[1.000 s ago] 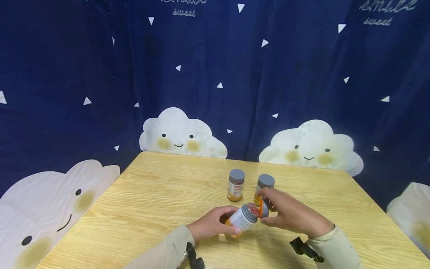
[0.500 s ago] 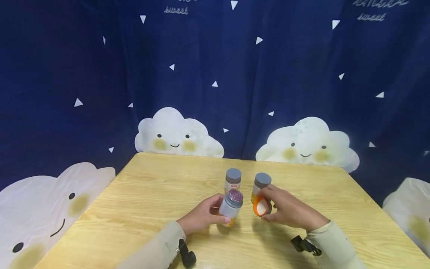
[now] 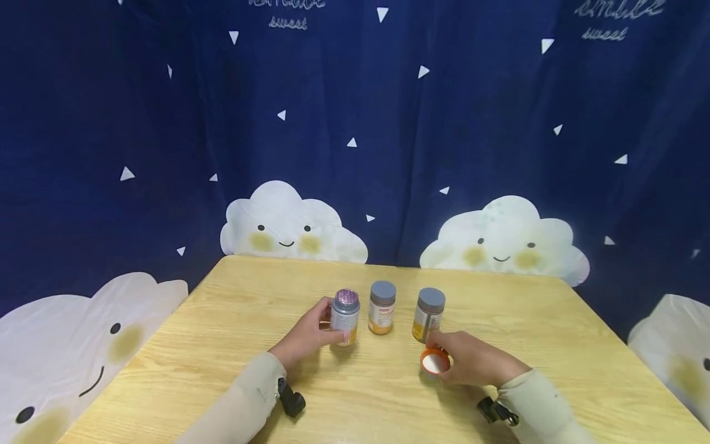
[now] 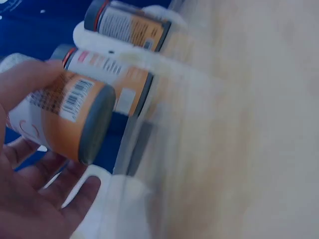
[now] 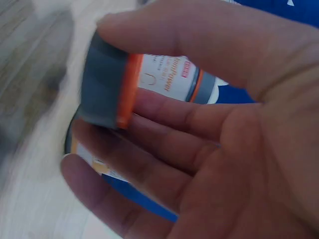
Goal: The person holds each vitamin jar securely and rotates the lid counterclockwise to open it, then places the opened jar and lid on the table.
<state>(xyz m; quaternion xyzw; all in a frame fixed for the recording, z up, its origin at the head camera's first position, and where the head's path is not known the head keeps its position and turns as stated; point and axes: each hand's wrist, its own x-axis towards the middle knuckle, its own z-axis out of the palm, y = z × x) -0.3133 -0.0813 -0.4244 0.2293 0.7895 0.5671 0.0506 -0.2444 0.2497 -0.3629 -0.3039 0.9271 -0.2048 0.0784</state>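
Observation:
My left hand [image 3: 308, 335] grips an uncapped pill bottle [image 3: 344, 318], held upright with a shiny purplish seal over its mouth. In the left wrist view its dark base shows, apparently just above the table. Between thumb and fingers, my right hand [image 3: 478, 360] pinches a grey bottle cap [image 5: 105, 82]. The cap's orange rim and white inner face point upward in the head view. Just right of the held bottle stands a capped bottle [image 3: 381, 309]. Another capped bottle [image 3: 428, 317] stands behind the right hand's fingertips, its lower part partly covered by them.
All this is on or over a light wooden table [image 3: 288, 280]. A dark blue curtain [image 3: 344, 80] with smiling white clouds hangs behind its far edge. Dark straps with small devices sit on both wrists.
The left hand has carried the uncapped bottle left, away from the cap, and turned it from tilted to upright. The right hand has lowered the cap and turned its inside upward.

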